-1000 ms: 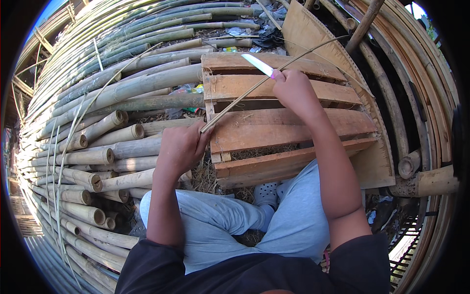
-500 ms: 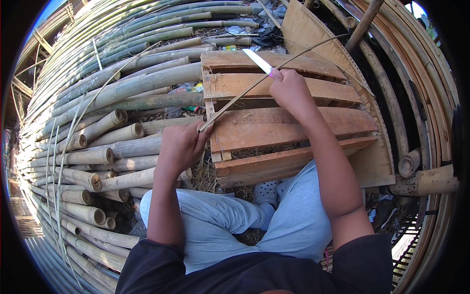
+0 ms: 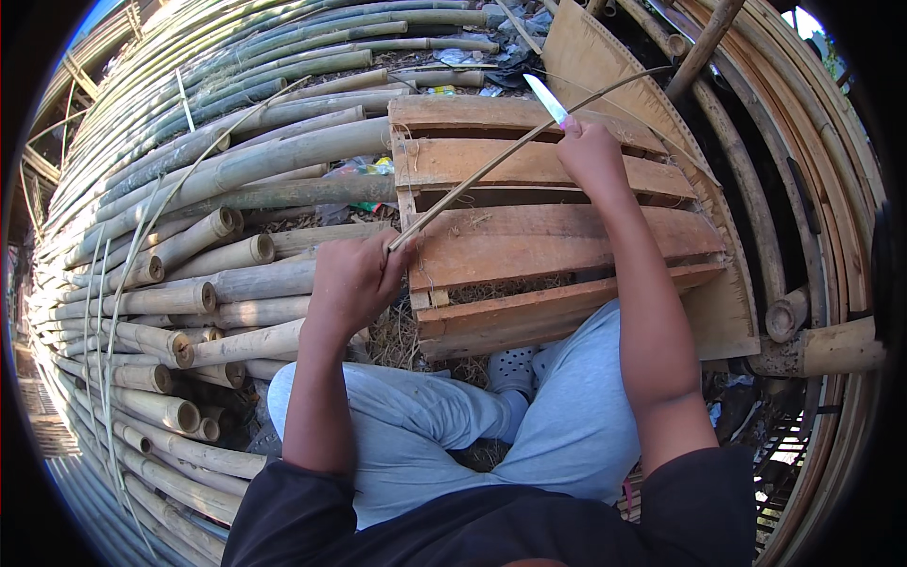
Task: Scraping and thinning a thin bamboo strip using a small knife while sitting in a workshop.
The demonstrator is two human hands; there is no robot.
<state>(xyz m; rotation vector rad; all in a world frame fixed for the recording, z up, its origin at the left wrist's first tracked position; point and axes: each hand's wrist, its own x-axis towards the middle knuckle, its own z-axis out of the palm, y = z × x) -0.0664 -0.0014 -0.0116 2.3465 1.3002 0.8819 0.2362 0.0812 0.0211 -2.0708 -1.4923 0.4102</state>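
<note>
A long thin bamboo strip (image 3: 482,174) slants up and to the right across the wooden crate. Its near end is closed in my left hand (image 3: 353,278), beside the crate's left edge. My right hand (image 3: 592,159) is wrapped round the pink handle of a knife (image 3: 545,99), above the crate's far boards. The knife's pale blade points up and to the left, crossing or touching the strip near the handle; exact contact cannot be made out. Most of the handle is hidden in my fist.
The slatted wooden crate (image 3: 557,241) stands before my knees. Many bamboo poles (image 3: 246,283) lie stacked on the left, with thin split strips (image 3: 113,331) over them. A tan board (image 3: 605,57) leans behind the crate. More poles (image 3: 756,180) line the right side.
My right hand and the knife have moved up and to the right, farther along the bamboo strip. My left hand has stayed almost in place on the strip's end.
</note>
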